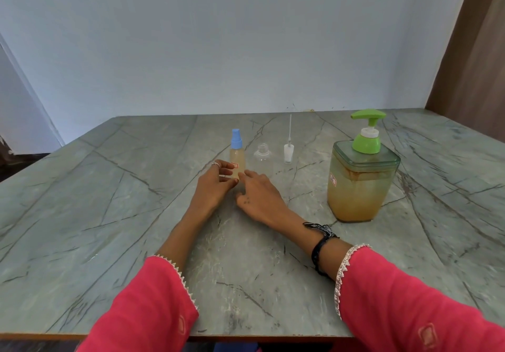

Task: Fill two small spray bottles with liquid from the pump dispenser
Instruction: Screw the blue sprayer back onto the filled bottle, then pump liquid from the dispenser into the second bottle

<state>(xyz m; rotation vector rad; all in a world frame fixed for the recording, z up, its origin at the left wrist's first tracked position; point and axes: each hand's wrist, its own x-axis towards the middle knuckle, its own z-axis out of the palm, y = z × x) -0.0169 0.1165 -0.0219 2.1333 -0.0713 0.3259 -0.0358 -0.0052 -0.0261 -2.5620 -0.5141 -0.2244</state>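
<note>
Labels first: small red-bordered stickers sit on the filled spray bottle (pixel 237 160) and the pump dispenser (pixel 362 179), their writing too small to read. Left hand (pixel 216 185) pinches the filled bottle's base with curled fingers; right hand (pixel 259 194) touches it with extended fingers. Just beside stands the empty bottle (pixel 263 160), uncapped, then its white sprayer (pixel 288 152) inverted on the table (pixel 109 201).

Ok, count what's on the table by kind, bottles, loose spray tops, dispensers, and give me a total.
Spray bottles: 2, one capped and filled, one open and empty
Loose spray tops: 1
Pump dispensers: 1
Total: 4
</note>
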